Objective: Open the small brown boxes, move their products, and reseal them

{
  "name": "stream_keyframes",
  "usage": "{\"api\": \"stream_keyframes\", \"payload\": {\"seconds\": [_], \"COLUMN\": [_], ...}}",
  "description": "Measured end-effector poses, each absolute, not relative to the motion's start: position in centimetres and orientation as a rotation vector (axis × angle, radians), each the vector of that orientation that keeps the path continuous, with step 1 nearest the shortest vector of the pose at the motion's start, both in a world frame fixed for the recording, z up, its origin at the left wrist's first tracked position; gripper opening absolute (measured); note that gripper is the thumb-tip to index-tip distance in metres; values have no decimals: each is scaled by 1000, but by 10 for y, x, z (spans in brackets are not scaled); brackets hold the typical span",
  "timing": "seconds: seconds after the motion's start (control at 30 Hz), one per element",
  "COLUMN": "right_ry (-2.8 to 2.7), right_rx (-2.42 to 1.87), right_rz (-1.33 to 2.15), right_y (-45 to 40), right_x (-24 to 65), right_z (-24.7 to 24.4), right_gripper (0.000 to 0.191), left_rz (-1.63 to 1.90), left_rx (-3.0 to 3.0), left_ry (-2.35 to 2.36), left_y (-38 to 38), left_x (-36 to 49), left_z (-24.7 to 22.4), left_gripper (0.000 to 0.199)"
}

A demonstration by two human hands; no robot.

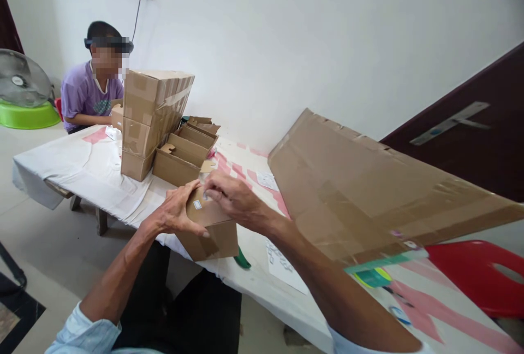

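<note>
A small brown cardboard box with a little white label on top sits at the near edge of the table. My left hand grips its left side, thumb along the near top edge and fingers toward the far side. Above the far right part of the lid, my right hand is closed with its fingertips pinched together. Something pale or clear shows at those fingertips, too small to make out. A green handle-like thing pokes out from behind the box's right side.
Stacked taped boxes and open boxes stand beyond my left hand. A large cardboard sheet leans at the right, near a tape roll and a red chair. Another person sits at the far left by a fan.
</note>
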State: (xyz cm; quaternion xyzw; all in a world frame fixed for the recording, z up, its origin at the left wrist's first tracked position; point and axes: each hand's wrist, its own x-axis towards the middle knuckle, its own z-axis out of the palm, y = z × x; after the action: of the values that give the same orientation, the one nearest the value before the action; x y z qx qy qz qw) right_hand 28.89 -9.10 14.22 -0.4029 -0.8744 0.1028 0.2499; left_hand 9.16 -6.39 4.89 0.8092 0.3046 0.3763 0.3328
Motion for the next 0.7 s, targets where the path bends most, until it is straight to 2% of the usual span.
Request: {"api": "stream_keyframes", "payload": {"seconds": [0.2, 0.37, 0.53, 0.7], "right_ry": [-2068, -1861, -1602, -1455], "right_rx": [-1171, -1346, -1586, -1781], "right_rz": [254, 164, 155, 128], "right_y": [-119, -144, -169, -197], "right_x": [323, 372, 450, 526], "right_z": [160, 145, 102, 34], "right_gripper": [17, 17, 21, 22], "left_rz": [892, 843, 833, 807], "left_rx": [2170, 2195, 2298, 2350], "left_ry": [846, 793, 789, 874], "left_y": [-67, -68, -59, -54], "left_x": [78, 53, 31, 27], "left_z": [54, 63, 63, 59], "left_gripper": [115, 94, 84, 81]}}
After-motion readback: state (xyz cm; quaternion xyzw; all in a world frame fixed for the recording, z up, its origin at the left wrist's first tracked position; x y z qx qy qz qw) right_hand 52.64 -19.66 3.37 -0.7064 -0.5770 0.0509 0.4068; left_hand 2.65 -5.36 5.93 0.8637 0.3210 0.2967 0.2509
